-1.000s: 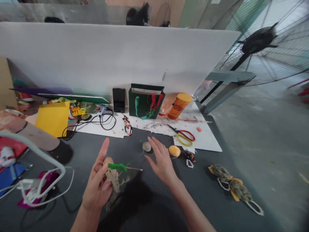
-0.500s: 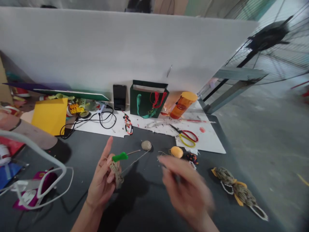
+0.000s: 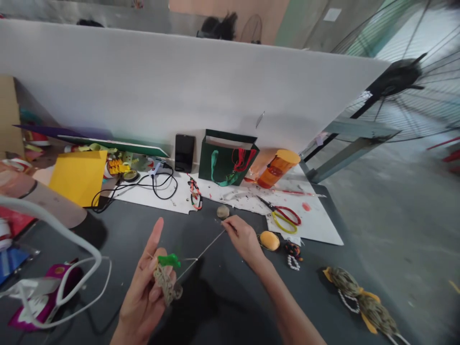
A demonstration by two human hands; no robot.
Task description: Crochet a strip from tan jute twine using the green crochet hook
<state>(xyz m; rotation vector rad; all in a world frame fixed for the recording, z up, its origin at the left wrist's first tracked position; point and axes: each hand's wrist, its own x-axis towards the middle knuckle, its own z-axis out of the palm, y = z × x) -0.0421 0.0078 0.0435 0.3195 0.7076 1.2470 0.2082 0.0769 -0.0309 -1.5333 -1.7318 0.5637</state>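
My left hand (image 3: 138, 292) is closed on a small beige crocheted piece (image 3: 164, 282), its index finger stretched out away from me. A crochet hook (image 3: 169, 260) with a green handle lies against the piece by the thumb, its thin shaft pointing right. From the piece, a taut beige yarn strand (image 3: 206, 249) runs up to my right hand (image 3: 244, 239). That hand pinches the strand between thumb and fingertips, just in front of a small beige yarn ball (image 3: 223, 212) on the dark table. Right of the hand lies a yellow-orange yarn ball (image 3: 269, 240).
Scissors (image 3: 283, 218) with red and yellow handles lie on white board beyond my right hand. Farther back stand a green gift bag (image 3: 228, 160), an orange jar (image 3: 276, 170) and a phone (image 3: 184, 153). Braided cords (image 3: 362, 299) lie right; a white cable (image 3: 86, 244) arches at left.
My right hand has moved left and away from me to the small yarn ball and now pinches the strand, which has tightened. My left hand keeps the crocheted piece and hook. The view has tilted slightly.
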